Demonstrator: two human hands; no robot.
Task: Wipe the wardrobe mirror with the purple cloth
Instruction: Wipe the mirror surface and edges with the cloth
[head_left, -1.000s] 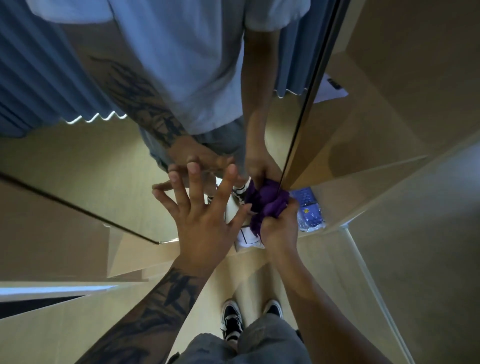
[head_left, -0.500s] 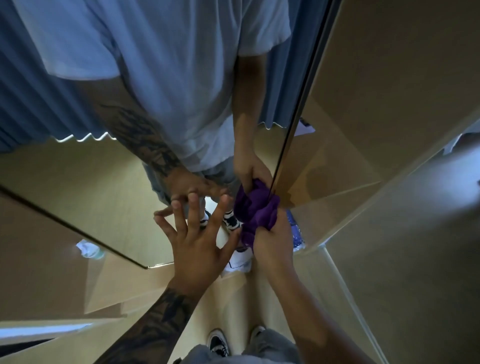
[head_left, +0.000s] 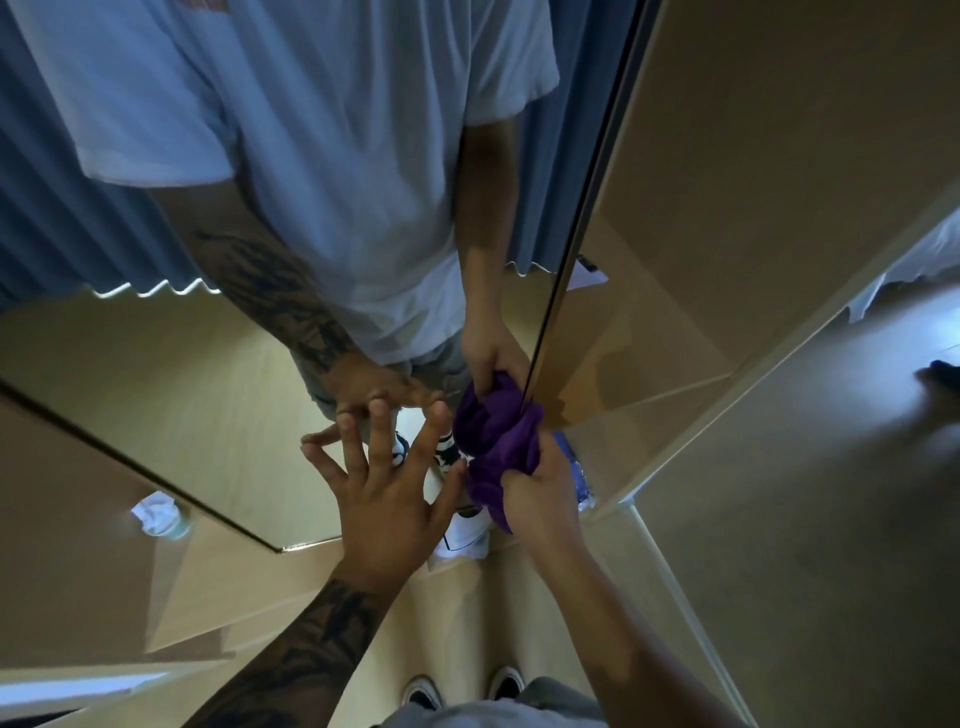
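The wardrobe mirror (head_left: 171, 395) fills the upper left and reflects a person in a light T-shirt. My right hand (head_left: 540, 499) grips a bunched purple cloth (head_left: 498, 457) and holds it against the glass near the mirror's right edge. The cloth's own reflection meets it just above. My left hand (head_left: 384, 493) lies flat on the mirror with its fingers spread, just left of the cloth, fingertips touching their reflection.
A dark frame strip (head_left: 582, 208) marks the mirror's right edge, with a plain wooden wardrobe panel (head_left: 753, 156) beyond it. The wooden floor (head_left: 805, 519) spreads to the right. My shoes (head_left: 462, 691) stand at the wardrobe's foot. Blue curtains (head_left: 62, 223) show in the reflection.
The view has tilted so hands and cloth sit lower in frame. My right hand has kept the cloth against the glass at the mirror's right edge; my left hand stays spread on it.
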